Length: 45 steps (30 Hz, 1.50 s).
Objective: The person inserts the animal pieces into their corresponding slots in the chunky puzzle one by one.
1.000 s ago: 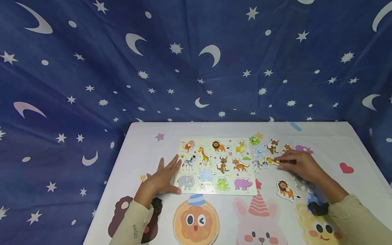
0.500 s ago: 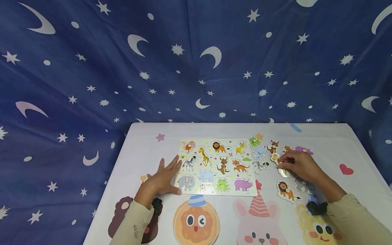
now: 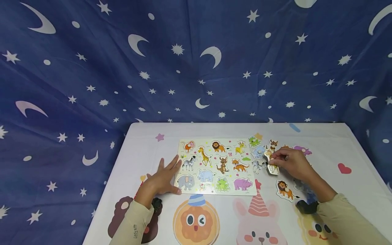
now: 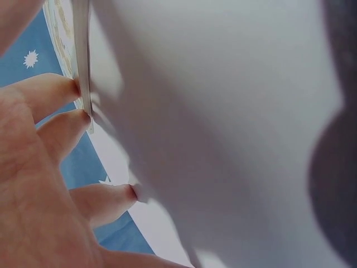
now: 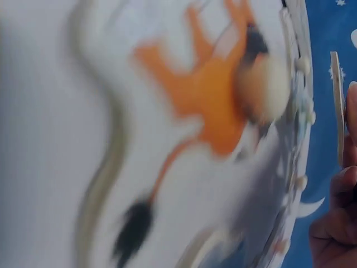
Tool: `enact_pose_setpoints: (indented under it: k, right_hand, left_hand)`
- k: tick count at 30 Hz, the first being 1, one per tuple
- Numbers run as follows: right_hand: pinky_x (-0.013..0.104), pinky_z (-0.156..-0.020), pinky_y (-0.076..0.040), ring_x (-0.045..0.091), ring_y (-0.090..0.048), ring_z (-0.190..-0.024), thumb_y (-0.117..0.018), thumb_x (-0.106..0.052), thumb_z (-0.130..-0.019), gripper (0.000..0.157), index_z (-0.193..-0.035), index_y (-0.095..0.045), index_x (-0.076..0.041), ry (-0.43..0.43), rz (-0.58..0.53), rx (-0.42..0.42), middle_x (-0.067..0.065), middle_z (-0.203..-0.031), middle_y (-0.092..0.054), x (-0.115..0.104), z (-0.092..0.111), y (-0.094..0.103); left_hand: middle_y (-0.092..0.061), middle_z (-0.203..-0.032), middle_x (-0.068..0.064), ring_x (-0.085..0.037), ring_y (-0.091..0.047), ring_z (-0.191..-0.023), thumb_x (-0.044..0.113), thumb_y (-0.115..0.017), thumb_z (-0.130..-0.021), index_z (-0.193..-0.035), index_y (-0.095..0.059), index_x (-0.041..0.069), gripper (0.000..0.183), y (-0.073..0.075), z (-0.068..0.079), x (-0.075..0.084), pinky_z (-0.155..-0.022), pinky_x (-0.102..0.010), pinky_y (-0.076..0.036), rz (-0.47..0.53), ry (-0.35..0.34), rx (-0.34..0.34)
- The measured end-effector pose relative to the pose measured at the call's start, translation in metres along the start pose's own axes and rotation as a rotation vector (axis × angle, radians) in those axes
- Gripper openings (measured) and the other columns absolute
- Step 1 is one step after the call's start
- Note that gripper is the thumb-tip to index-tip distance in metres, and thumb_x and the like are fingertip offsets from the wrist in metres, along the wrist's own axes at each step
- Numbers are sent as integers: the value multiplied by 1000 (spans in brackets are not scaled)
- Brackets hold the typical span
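1. The giraffe piece [image 3: 273, 169] hung above the table [image 3: 142, 143], just right of the zebra piece [image 3: 259, 166], pinched by the right hand [image 3: 292, 163].
2. It had shifted left within half a second, which, I judged, brought it nearer the puzzle board [image 3: 200, 141].
3. The left hand [image 3: 162, 178], fingers apart, touched the board's left edge.
4. Lettering on the left sleeve [image 3: 134, 217] seemingly began "Let's"; the rest I couldn't read.

Lion piece [image 5: 217, 106] blurred in wrist view; kangaroo piece [image 3: 273, 143] partly hidden, apparently behind giraffe piece [image 3: 273, 170].
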State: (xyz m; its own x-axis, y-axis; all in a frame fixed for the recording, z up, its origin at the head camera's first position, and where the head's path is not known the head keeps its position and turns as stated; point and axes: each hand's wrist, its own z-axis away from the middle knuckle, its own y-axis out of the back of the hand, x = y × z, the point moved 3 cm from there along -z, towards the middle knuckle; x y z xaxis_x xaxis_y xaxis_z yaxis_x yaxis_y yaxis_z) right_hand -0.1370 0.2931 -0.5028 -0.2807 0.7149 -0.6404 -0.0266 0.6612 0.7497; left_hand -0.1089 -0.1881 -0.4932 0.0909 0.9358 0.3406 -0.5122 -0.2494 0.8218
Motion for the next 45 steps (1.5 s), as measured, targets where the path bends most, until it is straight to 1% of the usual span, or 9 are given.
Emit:
enact_pose_setpoints:
  k: [7, 10, 12, 21, 28, 32, 36, 39, 45]
  right_hand:
    - [20, -57, -43, 7, -50, -71, -86, -20, -82, 15, -91, -75, -15, 17, -20, 15, -5, -77, -61, -24, -15, -12]
    - [19, -60, -44, 8, -51, -72, -87, -20, -81, 15, -90, -75, -15, 29, -9, 15, -6, -78, -61, -33, -25, -19]
    - [21, -61, -44, 7, -52, -72, -87, -21, -82, 16, -90, -75, -15, 43, -9, 7, -7, -78, -61, -39, -31, -25]
    - [23, -59, -41, 8, -48, -65, -85, -25, -84, 16, -86, -71, -17, 111, -46, -103, -6, -74, -57, -68, -61, -60]
    - [24, -57, -41, 8, -47, -63, -84, -23, -85, 15, -83, -70, -18, 170, -97, -156, -6, -75, -58, -91, -82, -85]
    - [24, -59, -42, 8, -48, -64, -83, -26, -86, 15, -85, -70, -19, 167, -109, -188, -7, -77, -59, -101, -90, -98]
    - [24, -60, -43, 10, -50, -65, -84, -27, -84, 14, -85, -71, -20, 168, -128, -194, -7, -77, -60, -108, -96, -109]
    - [25, -59, -43, 11, -51, -65, -85, -25, -84, 14, -84, -72, -19, 172, -148, -200, -7, -77, -61, -113, -101, -116]
    - [24, -59, -42, 11, -50, -64, -85, -21, -83, 13, -83, -72, -20, 143, -188, -226, -6, -75, -61, -122, -108, -132]
  left_hand:
    - [-6, -174, 6, -53, 6, -155, 38, -95, -66, -163, -27, 24, 119, 2, 2, -1, -88, -97, -9, 7, -2, -2]
    - [-5, -174, 7, -52, 7, -156, 38, -95, -67, -163, -27, 25, 119, 2, 1, 0, -88, -97, -9, 5, 0, -2]
    - [-6, -174, 6, -53, 6, -155, 38, -95, -66, -163, -28, 23, 119, 3, 1, 0, -87, -97, -10, 2, -4, 5]
    - [-7, -174, 6, -53, 6, -155, 38, -95, -65, -163, -29, 24, 119, 3, 1, 1, -88, -97, -10, 12, -2, 15]
    - [-7, -174, 7, -52, 4, -156, 38, -95, -65, -163, -28, 25, 119, 6, 3, 4, -90, -96, -11, 10, 3, 12]
    - [-8, -174, 6, -53, 2, -156, 37, -96, -64, -163, -29, 24, 120, 6, 3, 5, -90, -96, -11, 9, 5, 16]
    - [-9, -174, 6, -53, 2, -156, 37, -96, -64, -163, -29, 24, 120, 5, 3, 4, -90, -96, -11, 14, 6, 19]
    - [-10, -174, 6, -53, 2, -155, 36, -96, -63, -162, -30, 24, 120, 5, 3, 4, -89, -96, -11, 20, 5, 19]
    - [-9, -174, 6, -52, 5, -156, 37, -96, -64, -162, -29, 24, 120, 4, 2, 2, -89, -96, -10, 28, 7, 14]
